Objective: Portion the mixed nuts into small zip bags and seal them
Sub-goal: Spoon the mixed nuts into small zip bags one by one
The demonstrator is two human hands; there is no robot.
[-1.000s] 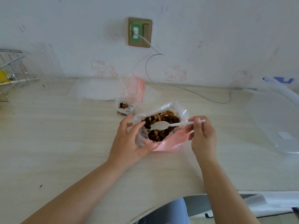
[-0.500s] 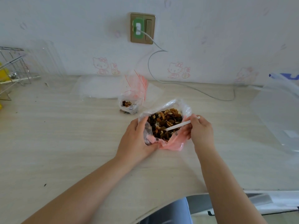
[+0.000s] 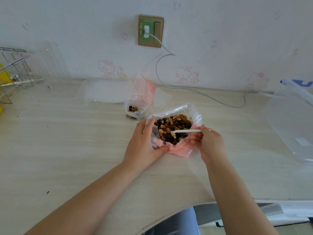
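The left hand (image 3: pixel 144 141) is gripping the near-left side of the big bag of mixed nuts (image 3: pixel 172 128), holding its mouth wide on the counter (image 3: pixel 67 141). The right hand (image 3: pixel 209 141) is pinching a white plastic spoon (image 3: pixel 186 131) — its bowl sunk among the nuts. Just behind, a small zip bag (image 3: pixel 138 102) is standing open, a few nuts in its bottom — near the wall.
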